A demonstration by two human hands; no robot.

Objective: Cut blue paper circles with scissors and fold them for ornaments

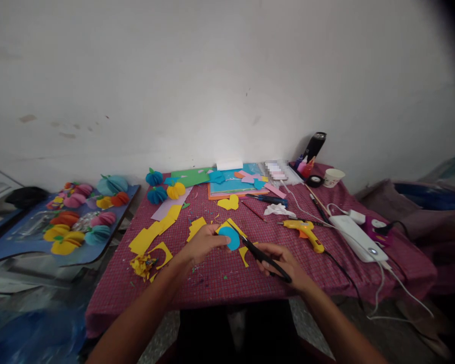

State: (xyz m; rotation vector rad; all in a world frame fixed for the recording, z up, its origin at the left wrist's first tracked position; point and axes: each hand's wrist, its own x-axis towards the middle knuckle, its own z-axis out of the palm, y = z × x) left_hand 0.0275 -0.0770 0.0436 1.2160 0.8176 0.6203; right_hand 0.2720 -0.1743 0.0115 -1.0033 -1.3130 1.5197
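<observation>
**Scissors at a blue paper disc, over the red checked table**

Left hand (205,246) pinches a blue paper disc (230,237), fingers clenched on its left edge, thumb side toward the wrist. A yellow paper piece (233,225) sits behind the disc, held with it, as far as I can tell.

Right hand (284,263) grasps black scissors (260,254), fingers curled through the handles. Blades point up and left, tips reaching the disc's right edge, just beyond the left fingertips. Blade gap too small to judge.

Under both hands: red checked tablecloth (220,283). Left of the left fingers, yellow paper offcuts (151,242). Right of the right fingers, well apart, a yellow glue gun (306,232); farther right, a white power strip (358,237).
</observation>
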